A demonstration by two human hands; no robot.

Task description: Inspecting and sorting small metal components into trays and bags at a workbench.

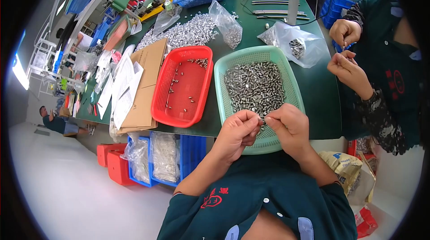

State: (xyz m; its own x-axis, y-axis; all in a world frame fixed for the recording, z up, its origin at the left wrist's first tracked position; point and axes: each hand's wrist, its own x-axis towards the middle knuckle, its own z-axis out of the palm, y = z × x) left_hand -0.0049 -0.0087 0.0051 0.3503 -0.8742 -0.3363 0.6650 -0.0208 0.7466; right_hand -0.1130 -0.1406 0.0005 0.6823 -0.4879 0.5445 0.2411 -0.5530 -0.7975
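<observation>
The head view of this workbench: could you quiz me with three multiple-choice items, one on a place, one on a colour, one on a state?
1. Where does the red basket lie?
A. left of the green basket
B. right of it
C. inside it

2. What colour is the table?
A. white
B. dark green
C. yellow

3. How are the left hand and right hand?
A. flat on the table
B. far apart
C. close together, fingers pinching a small metal part

A, it sits on the left side; B, bare top shows dark green; C, fingertips meet over the green basket.
</observation>
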